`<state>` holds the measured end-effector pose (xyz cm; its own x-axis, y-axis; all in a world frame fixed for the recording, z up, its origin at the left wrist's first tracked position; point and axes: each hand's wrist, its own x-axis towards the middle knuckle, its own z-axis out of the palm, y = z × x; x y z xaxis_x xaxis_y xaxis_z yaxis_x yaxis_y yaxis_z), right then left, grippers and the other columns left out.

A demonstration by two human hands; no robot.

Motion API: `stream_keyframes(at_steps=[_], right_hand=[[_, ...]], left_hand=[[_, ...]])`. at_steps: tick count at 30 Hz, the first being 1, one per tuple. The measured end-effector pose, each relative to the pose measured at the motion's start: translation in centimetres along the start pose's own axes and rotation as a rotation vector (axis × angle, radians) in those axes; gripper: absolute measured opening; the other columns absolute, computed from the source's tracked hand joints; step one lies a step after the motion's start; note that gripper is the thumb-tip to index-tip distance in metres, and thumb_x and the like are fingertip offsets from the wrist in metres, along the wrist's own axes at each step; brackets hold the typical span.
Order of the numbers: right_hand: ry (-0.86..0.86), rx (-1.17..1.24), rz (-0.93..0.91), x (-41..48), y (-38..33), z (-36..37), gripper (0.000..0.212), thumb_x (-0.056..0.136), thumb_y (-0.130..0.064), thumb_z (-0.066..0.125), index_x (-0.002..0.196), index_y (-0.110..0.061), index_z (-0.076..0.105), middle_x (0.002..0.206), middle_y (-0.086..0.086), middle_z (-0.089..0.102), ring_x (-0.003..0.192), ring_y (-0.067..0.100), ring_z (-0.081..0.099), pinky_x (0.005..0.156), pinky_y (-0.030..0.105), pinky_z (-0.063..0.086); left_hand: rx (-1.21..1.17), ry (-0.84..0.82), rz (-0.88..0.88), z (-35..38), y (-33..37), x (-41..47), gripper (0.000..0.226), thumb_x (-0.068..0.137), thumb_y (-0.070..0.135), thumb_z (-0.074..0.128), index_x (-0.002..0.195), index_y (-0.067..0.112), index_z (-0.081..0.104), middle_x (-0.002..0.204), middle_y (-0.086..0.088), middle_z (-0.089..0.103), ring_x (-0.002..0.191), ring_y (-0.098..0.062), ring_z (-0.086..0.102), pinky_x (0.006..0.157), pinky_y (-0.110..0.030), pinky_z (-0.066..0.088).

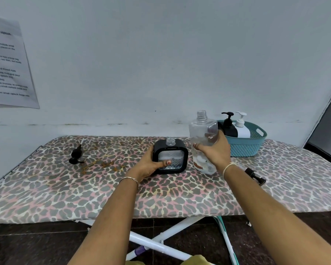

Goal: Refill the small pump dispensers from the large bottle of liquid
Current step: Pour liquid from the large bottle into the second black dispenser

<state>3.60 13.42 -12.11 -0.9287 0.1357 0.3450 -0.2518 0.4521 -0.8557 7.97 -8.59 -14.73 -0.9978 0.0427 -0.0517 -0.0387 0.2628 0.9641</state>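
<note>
- Head view: my left hand [148, 166] grips the black square dispenser [170, 158] from its left side, thumb across the clear front window. It stands upright on the surface [122, 197], neck open, no pump fitted.
- My right hand [216, 150] wraps the large clear bottle [203, 134] from the right, fingers curled round the body. The cap is off and the long axis is near upright.
- Key relation: the bottle is just right of the dispenser, apart, with its mouth higher than the dispenser neck. I judge the pour needs a leftward tilt over that neck.
- Liquid level is hard to read.
- A loose black pump head [76, 155] lies well left. A teal basket [245, 148] behind right holds two more pump dispensers.
</note>
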Motion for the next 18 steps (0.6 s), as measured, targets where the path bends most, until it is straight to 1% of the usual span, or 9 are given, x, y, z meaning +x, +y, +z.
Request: stream_keyframes(at_steps=[3, 5, 7, 9, 10, 13, 16, 18], right_hand=[[0.093, 0.096, 0.080, -0.2, 1.2, 0.8, 0.069, 0.061, -0.025, 0.090, 0.118, -0.019, 0.053, 0.112, -0.003, 0.063, 0.104, 0.017, 0.060, 0.095, 0.030, 0.047], [0.143, 0.112, 0.117, -0.1, 1.8, 1.2, 0.073, 0.059, -0.029, 0.090, 0.120, -0.018, 0.052, 0.114, -0.001, 0.062, 0.109, 0.020, 0.059, 0.100, 0.036, 0.047], [0.171, 0.129, 0.147, -0.2, 2.1, 1.3, 0.078, 0.059, -0.032, 0.090, 0.124, -0.016, 0.050, 0.120, 0.003, 0.062, 0.112, 0.023, 0.058, 0.102, 0.041, 0.046], [0.179, 0.158, 0.142, -0.6, 2.1, 1.2, 0.076, 0.061, -0.029, 0.089, 0.123, -0.015, 0.048, 0.119, 0.003, 0.061, 0.111, 0.022, 0.058, 0.102, 0.038, 0.046], [0.177, 0.165, 0.137, -0.8, 2.1, 1.2, 0.073, 0.062, -0.026, 0.089, 0.122, -0.015, 0.048, 0.118, 0.003, 0.060, 0.109, 0.020, 0.057, 0.100, 0.035, 0.046], [0.159, 0.162, 0.134, -1.8, 2.0, 1.1, 0.072, 0.066, -0.023, 0.087, 0.124, -0.013, 0.045, 0.118, 0.004, 0.058, 0.104, 0.014, 0.053, 0.098, 0.029, 0.044], [0.147, 0.146, 0.131, -2.4, 2.0, 1.2, 0.074, 0.067, -0.022, 0.086, 0.127, -0.010, 0.044, 0.121, 0.006, 0.058, 0.108, 0.018, 0.054, 0.098, 0.030, 0.043], [0.139, 0.143, 0.145, -2.6, 2.1, 1.2, 0.077, 0.067, -0.022, 0.087, 0.129, -0.010, 0.042, 0.124, 0.007, 0.057, 0.113, 0.022, 0.055, 0.100, 0.032, 0.042]], left_hand=[[0.030, 0.017, 0.019, 0.2, 0.0, -0.1, 0.078, 0.082, 0.012, 0.071, 0.144, 0.015, 0.024, 0.116, 0.008, 0.045, 0.115, -0.009, 0.044, 0.091, -0.014, 0.036], [0.035, 0.024, 0.022, 0.2, -0.1, 0.0, 0.076, 0.081, 0.014, 0.072, 0.142, 0.017, 0.027, 0.120, 0.006, 0.048, 0.117, -0.011, 0.046, 0.091, -0.016, 0.037], [0.034, 0.041, 0.019, 0.4, -0.2, 0.0, 0.074, 0.080, 0.017, 0.074, 0.139, 0.019, 0.029, 0.126, 0.001, 0.050, 0.115, -0.013, 0.049, 0.092, -0.020, 0.041], [0.024, 0.060, 0.016, 0.5, -0.5, 0.1, 0.077, 0.078, 0.021, 0.075, 0.140, 0.022, 0.029, 0.128, 0.000, 0.050, 0.113, -0.015, 0.050, 0.096, -0.025, 0.043], [0.023, 0.070, 0.019, 0.6, -0.7, 0.1, 0.079, 0.077, 0.022, 0.075, 0.141, 0.023, 0.028, 0.129, 0.000, 0.050, 0.114, -0.015, 0.049, 0.099, -0.027, 0.041], [0.063, 0.091, 0.032, 0.8, -1.1, 0.1, 0.084, 0.077, 0.027, 0.075, 0.144, 0.025, 0.025, 0.137, -0.001, 0.047, 0.127, -0.018, 0.045, 0.103, -0.028, 0.036], [0.121, 0.116, 0.024, 1.1, -0.8, -0.2, 0.085, 0.081, 0.028, 0.072, 0.148, 0.023, 0.019, 0.143, -0.002, 0.044, 0.132, -0.021, 0.041, 0.108, -0.031, 0.031], [0.167, 0.140, 0.018, 1.5, -0.6, -0.4, 0.081, 0.084, 0.027, 0.069, 0.147, 0.020, 0.020, 0.142, -0.003, 0.044, 0.132, -0.022, 0.040, 0.107, -0.031, 0.031]])
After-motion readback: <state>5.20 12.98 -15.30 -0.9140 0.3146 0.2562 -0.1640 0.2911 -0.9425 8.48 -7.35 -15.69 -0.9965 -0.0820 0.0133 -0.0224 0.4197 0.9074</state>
